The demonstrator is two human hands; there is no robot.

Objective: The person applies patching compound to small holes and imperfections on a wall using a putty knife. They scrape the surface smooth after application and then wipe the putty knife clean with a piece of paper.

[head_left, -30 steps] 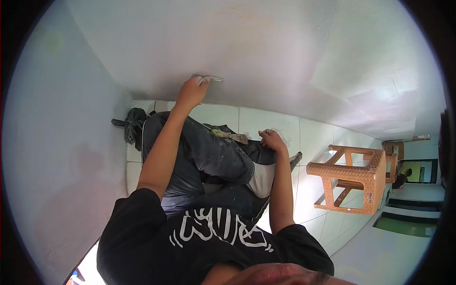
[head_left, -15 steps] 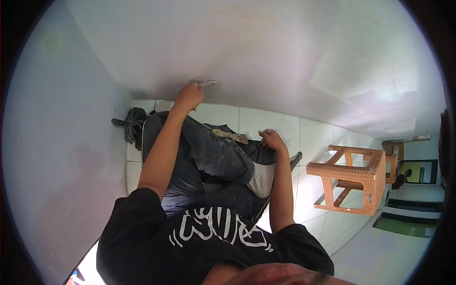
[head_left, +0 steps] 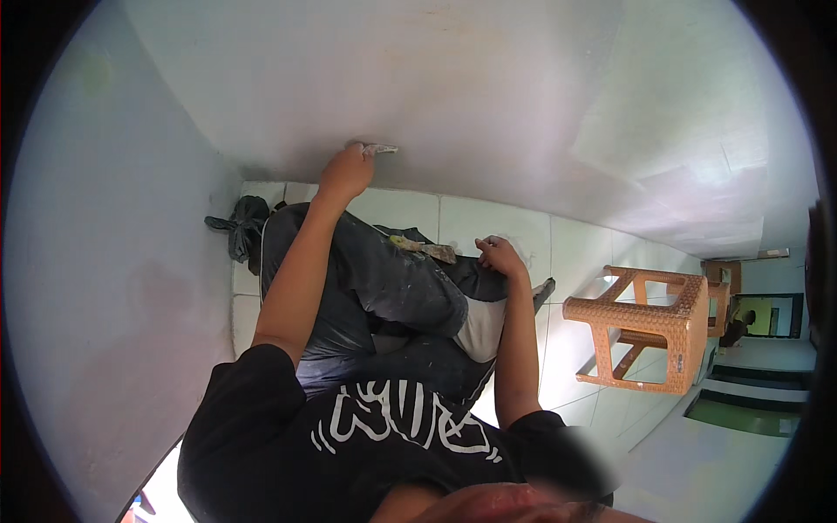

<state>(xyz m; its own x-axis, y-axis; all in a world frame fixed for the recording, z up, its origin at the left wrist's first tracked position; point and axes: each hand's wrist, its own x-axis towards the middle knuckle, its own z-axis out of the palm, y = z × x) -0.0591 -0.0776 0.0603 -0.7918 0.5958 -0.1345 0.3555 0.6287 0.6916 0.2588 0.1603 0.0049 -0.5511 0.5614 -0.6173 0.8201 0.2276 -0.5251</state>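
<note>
closest in, the yellow-handled tool (head_left: 423, 250) lies across the dark trousers (head_left: 375, 270), long axis running sideways, its stained head pointing right, toward the right hand (head_left: 499, 255): fingers loosely curled there, can't tell whether the tips meet. further out, the left hand (head_left: 347, 170) has its fingers clamped on a pale piece (head_left: 381, 149), up at the wall (head_left: 488, 105)! left's clearly the nearer hand; the piece juts right of those fingers, long axis near sideways, pointing along the wall. beyond, off right, a brown stool (head_left: 693, 336).
</note>
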